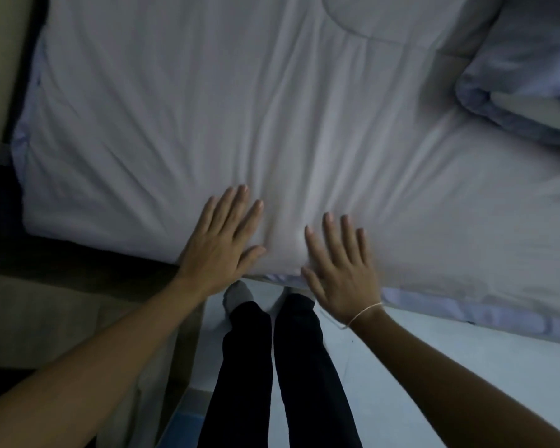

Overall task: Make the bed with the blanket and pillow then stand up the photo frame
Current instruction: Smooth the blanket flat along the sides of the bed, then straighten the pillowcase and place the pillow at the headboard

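The blanket (272, 124) lies creased under both flat, open-fingered hands, left (220, 244) and right (340, 270), and uneven smoothing could drag it off the bed (466, 313).

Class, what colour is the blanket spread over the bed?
Plain white, no pattern; the blanket shows clearly in the head view.

The room is dim, with cool, bluish light. A pale, smooth floor (434, 367) fills the lower right of the frame. Along the left edge runs a beige wall or panel (0, 76), with a dark gap beneath it. At lower left sits a tan, boxy surface (46, 318), partly in shadow.
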